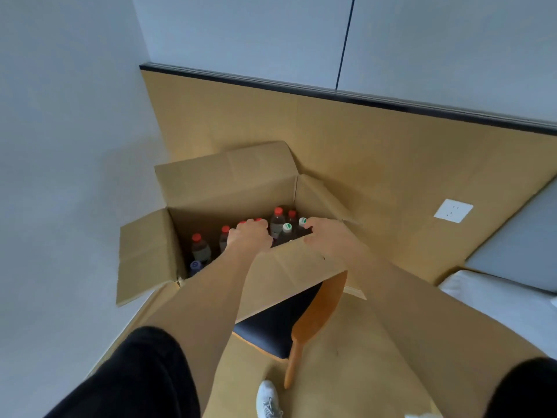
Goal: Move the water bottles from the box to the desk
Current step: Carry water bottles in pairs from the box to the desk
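Open brown cardboard box (211, 191): left hand (248, 236) curls, fingers gripping upright red-capped bottles (254, 221) directly beneath; right hand (328, 233), fingers loosely spread, touches green-white-capped bottle (302, 223).

open cardboard box (280, 276) sits on dark-seated wooden chair (271, 330).

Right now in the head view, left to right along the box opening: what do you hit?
Left box flap → leftmost red-capped bottle → left hand over red caps → tall red-capped bottle → green-and-white-capped bottle → right hand on the box's right rim → wall socket.
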`<state>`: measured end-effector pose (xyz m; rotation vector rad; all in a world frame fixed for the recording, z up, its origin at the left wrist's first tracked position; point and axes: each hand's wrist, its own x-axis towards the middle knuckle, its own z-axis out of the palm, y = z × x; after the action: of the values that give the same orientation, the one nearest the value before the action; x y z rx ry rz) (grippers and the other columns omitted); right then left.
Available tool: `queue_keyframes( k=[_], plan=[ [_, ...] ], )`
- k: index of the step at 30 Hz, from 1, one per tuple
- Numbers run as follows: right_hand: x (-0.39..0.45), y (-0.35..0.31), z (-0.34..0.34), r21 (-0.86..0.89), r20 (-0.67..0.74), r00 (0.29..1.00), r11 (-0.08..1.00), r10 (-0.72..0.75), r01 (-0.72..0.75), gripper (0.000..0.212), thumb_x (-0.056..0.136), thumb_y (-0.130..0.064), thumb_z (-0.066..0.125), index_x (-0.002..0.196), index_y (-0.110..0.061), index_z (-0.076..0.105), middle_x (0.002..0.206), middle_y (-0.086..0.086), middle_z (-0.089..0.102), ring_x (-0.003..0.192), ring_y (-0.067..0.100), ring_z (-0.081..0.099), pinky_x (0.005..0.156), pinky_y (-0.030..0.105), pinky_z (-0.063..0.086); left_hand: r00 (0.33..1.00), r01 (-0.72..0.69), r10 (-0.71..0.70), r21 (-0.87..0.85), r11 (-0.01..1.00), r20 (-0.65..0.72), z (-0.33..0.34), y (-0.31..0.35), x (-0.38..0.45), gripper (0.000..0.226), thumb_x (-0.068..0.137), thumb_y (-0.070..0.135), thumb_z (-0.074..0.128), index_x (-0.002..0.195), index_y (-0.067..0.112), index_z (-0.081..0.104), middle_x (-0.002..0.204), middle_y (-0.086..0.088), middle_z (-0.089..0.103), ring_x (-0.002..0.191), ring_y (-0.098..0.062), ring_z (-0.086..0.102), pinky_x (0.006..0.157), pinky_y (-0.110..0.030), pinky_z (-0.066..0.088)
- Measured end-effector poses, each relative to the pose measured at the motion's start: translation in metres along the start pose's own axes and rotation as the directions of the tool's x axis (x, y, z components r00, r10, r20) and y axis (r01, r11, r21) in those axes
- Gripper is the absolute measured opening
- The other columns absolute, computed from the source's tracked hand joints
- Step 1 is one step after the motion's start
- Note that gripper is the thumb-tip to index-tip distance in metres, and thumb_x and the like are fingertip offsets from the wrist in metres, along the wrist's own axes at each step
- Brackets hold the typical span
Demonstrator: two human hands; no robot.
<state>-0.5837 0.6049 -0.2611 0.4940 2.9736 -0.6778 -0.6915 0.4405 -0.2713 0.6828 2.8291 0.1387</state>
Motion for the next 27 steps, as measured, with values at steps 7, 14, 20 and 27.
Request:
queue_keyframes(
  k=[7, 14, 20, 27],
  plan=[
    [0.114, 0.001, -0.02, 0.049, -0.022, 0.997, 0.997, 0.068, -0.066, 0.039, 0.098, -0.031, 0.061, 0.134, -0.017, 0.058, 0.131, 0.009, 0.063, 0.121, 0.025, 0.057, 0.102, 0.041, 0.047, 0.996, -0.072, 0.073, -0.012, 0.997, 0.054, -0.028, -0.018, 0.134, 0.043, 0.099, 0.02, 0.043, 0.142, 0.019, 0.048, 0.141, -0.012, 0.053, 0.126, -0.037, 0.052, 0.105, -0.049, 0.043],
    [0.209, 0.011, -0.024, -0.012, 0.018, 0.992, 0.992, 0.123, -0.123, 0.044, 0.096, -0.034, 0.064, 0.136, -0.017, 0.057, 0.132, 0.006, 0.063, 0.122, 0.026, 0.057, 0.102, 0.037, 0.046, 0.978, -0.173, 0.172, -0.002, 0.985, 0.117, -0.042, -0.026, 0.237, 0.045, 0.101, 0.026, 0.047, 0.145, 0.021, 0.046, 0.14, -0.012, 0.055, 0.125, -0.036, 0.053, 0.102, -0.048, 0.046],
    [0.285, 0.026, -0.043, -0.043, 0.022, 0.991, 0.991, 0.13, -0.129, 0.046, 0.095, -0.036, 0.066, 0.137, -0.021, 0.056, 0.132, 0.004, 0.063, 0.121, 0.024, 0.058, 0.102, 0.038, 0.048, 0.966, -0.24, 0.237, 0.023, 0.97, 0.1, -0.062, -0.009, 0.316, 0.049, 0.101, 0.027, 0.051, 0.148, 0.026, 0.04, 0.134, -0.014, 0.056, 0.119, -0.037, 0.057, 0.097, -0.049, 0.051],
    [0.404, 0.035, -0.087, -0.235, 0.004, 0.997, 0.969, -0.071, 0.07, 0.045, 0.09, -0.041, 0.07, 0.131, -0.026, 0.059, 0.126, 0.001, 0.066, 0.117, 0.028, 0.061, 0.094, 0.041, 0.049, 0.971, -0.235, 0.238, 0.099, 0.967, -0.025, -0.095, 0.011, 0.417, 0.044, 0.099, 0.031, 0.056, 0.14, 0.015, 0.049, 0.137, -0.013, 0.057, 0.123, -0.035, 0.056, 0.091, -0.043, 0.048]
  ],
)
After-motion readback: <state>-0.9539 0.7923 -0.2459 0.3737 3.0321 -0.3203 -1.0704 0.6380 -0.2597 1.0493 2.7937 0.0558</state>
